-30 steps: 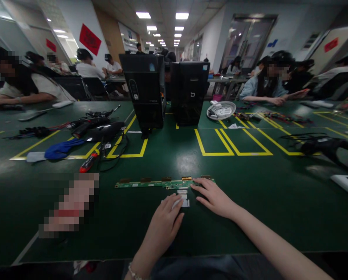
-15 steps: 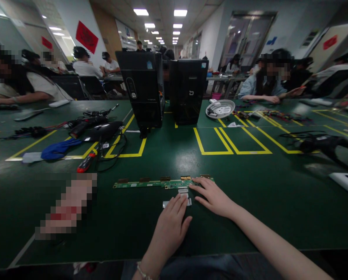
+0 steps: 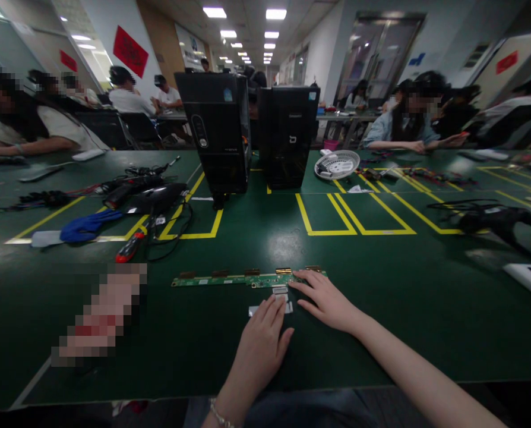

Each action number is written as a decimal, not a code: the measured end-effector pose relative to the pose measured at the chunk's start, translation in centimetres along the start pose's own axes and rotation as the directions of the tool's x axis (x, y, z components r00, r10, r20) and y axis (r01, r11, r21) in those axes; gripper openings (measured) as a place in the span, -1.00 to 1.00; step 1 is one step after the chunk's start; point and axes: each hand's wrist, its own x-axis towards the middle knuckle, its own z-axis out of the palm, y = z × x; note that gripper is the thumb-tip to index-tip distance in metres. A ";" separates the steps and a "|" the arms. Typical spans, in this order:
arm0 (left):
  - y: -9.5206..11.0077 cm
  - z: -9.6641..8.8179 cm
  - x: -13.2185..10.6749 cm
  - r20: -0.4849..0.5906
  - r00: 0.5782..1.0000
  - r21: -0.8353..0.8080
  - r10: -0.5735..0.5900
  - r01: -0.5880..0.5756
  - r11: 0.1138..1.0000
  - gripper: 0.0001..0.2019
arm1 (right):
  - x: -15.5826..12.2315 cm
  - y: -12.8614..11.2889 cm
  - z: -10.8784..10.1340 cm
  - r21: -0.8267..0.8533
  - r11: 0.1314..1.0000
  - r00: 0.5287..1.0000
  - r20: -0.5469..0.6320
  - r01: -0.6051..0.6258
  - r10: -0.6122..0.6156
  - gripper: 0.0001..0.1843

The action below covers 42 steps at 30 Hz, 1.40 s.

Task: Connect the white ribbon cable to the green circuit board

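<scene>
A long, narrow green circuit board [image 3: 230, 280] with gold-coloured tabs along its far edge lies flat on the dark green table [image 3: 194, 356]. My right hand [image 3: 321, 295] rests palm down over the board's right end, fingers spread and fingertips on it. Just below the board, my left hand [image 3: 265, 333] lies flat with its fingers stretched out on a pale flat ribbon cable [image 3: 256, 310]. The cable's upper end meets the board's lower edge, and the fingers cover part of it. Neither hand is wrapped around anything.
Two black computer towers [image 3: 287, 139] stand ahead. To the left lie a red-handled screwdriver [image 3: 130, 246], a blue glove [image 3: 89, 226] and black cables. A white basket [image 3: 337, 164] sits beyond, a white device [image 3: 530, 279] at right. A blurred-out patch covers something at left.
The view has shifted very slightly. Both hands, the circuit board and the ribbon cable keep nearly the same places.
</scene>
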 end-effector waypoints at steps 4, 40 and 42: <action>-0.1 0.0 0.0 -0.003 1.000 -0.011 -0.012 0.012 1.000 -0.60 | 0.0 -0.1 0.0 -0.001 1.000 1.000 0.005 -0.005 0.005 -0.54; -0.1 0.0 0.3 -0.008 0.999 -0.021 -0.045 0.045 0.999 -0.62 | 0.0 0.1 0.2 -0.026 1.000 0.999 0.042 -0.001 0.003 -0.49; -0.2 0.0 0.2 0.007 0.999 -0.014 -0.048 0.048 0.999 -0.61 | 0.0 0.1 0.2 -0.026 1.000 0.999 0.041 -0.007 0.008 -0.50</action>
